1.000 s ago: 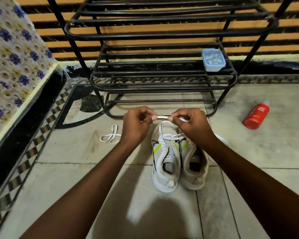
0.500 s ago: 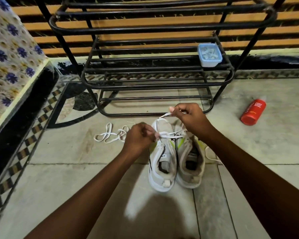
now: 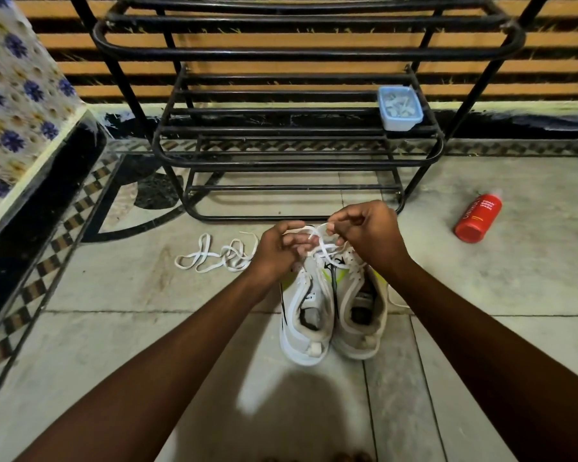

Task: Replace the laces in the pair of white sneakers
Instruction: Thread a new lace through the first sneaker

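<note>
Head view, down along two bare forearms. Directly under both hands, pair of white sneakers [image 3: 331,315] side by side on the floor tiles, heels toward the body, toes away. Curled left hand [image 3: 277,250] pinching a flat white lace [image 3: 314,233] between thumb and fingertips. Just beside it and a little farther out, right hand [image 3: 371,231] with fingers curled round another run of the same lace, held slightly above the shoes. Lace crossing from one hand to the other over the front eyelets. Cannot tell which eyelet, or which shoe, with the toe area hidden behind the knuckles.

Outward of the left hand, second loose lace [image 3: 214,256] tangled on the floor, apart from the shoes. Beside the right forearm, a thin white strand [image 3: 394,296] trailing on the tiles.

Judged to be mid-threading at the front rows; number of rows done not clear. Next move probably calling for evening out the two ends, then feeding one tip through the next eyelet toward the body, keeping the flat lace untwisted and snug.

Beyond the hands, black metal rack [image 3: 297,161] with a small blue box [image 3: 399,110] on a shelf. Well out to the right of the right hand, red bottle [image 3: 477,218] on its side.
</note>
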Tool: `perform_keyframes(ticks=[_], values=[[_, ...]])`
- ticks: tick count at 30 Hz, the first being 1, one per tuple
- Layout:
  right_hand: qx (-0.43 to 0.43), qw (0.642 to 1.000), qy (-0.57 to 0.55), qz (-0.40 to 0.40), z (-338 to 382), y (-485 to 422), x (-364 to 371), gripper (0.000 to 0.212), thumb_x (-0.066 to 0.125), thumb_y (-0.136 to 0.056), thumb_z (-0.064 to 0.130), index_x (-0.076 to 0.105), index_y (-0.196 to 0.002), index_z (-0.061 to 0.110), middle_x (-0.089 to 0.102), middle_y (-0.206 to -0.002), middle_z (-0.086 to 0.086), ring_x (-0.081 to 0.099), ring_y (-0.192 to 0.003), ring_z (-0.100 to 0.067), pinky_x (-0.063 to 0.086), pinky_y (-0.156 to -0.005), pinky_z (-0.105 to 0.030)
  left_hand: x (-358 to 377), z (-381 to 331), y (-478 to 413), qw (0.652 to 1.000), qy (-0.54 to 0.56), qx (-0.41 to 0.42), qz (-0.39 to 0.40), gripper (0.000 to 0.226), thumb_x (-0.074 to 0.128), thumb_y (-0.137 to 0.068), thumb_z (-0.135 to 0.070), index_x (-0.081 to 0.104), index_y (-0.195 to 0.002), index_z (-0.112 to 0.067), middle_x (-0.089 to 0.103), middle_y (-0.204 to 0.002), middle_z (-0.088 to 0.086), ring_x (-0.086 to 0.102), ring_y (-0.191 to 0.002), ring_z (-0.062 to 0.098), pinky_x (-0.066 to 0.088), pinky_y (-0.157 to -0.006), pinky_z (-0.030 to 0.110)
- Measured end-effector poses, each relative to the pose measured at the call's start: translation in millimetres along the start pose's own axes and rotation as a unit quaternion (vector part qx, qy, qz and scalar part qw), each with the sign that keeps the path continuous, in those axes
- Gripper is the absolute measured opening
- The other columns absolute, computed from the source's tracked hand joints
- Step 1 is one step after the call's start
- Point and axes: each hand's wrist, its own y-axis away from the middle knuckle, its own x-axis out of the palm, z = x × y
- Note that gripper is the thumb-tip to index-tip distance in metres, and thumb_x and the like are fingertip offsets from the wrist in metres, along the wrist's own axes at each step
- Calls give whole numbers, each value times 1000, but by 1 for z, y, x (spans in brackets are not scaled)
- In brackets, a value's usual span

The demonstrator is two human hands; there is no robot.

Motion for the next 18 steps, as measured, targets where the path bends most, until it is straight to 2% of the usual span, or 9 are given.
perform_keyframes(ticks=[2, 5, 8, 10, 12, 15, 18], values=[[-4, 999, 43, 8, 1, 1, 0, 15, 74, -81, 4, 76, -71, 15, 71, -59, 3, 69, -49, -15, 56, -56, -22, -4, 2, 2, 1000, 1, 2, -29, 39, 52, -92, 22, 56, -123, -1, 72, -94, 11, 67, -89, 25, 50, -64, 27], [-2, 995, 85, 49, 4, 6, 7, 15, 72, -78, 2, 74, -67, 11, 69, -55, 4, 69, -52, -11, 58, -62, -24, -7, 13, 12, 990, -114, 2, -86, 36, 71, -77, 10, 67, -108, -8, 71, -100, 14, 62, -87, 23, 57, -83, 39], [-43, 986, 150, 50, 7, 12, 19, 12, 73, -71, 4, 73, -63, 12, 69, -59, 5, 66, -59, -8, 52, -66, -21, -6, 23, 32, 982, -187, -3, -34, 59, 83, -55, -23, 67, -111, -23, 64, -109, 1, 62, -93, 13, 54, -89, 28], [-37, 986, 152, 57, 7, 14, 26, 10, 73, -71, 4, 72, -63, 10, 68, -59, 4, 65, -62, -11, 48, -66, -21, -5, 29, 39, 962, -270, 35, -16, 70, 85, -50, -37, 64, -116, -27, 57, -114, -3, 57, -104, 11, 48, -92, 24], [-32, 983, 167, 75, 6, 12, 31, 8, 74, -72, 4, 71, -65, 8, 70, -64, 1, 66, -66, -14, 46, -67, -20, -4, 28, 40, 941, -331, 65, -29, 63, 84, -53, -41, 62, -110, -26, 55, -111, -2, 54, -105, 14, 49, -92, 29], [-52, 965, 232, 112, 2, 10, 33, 8, 71, -78, 7, 71, -71, 3, 72, -73, -8, 67, -77, -26, 48, -79, -32, -4, 22, 41, 938, -335, 57, -68, 42, 82, -59, -37, 62, -93, -22, 60, -99, -2, 60, -93, 17, 53, -84, 38], [-57, 956, 273, 94, -4, 11, 34, 13, 60, -88, 10, 68, -80, 3, 68, -80, -14, 61, -82, -36, 46, -84, -37, -3, 21, 43, 938, -330, 55, -88, 38, 66, -64, -41, 66, -94, -17, 66, -94, 0, 64, -91, 20, 54, -84, 42]])
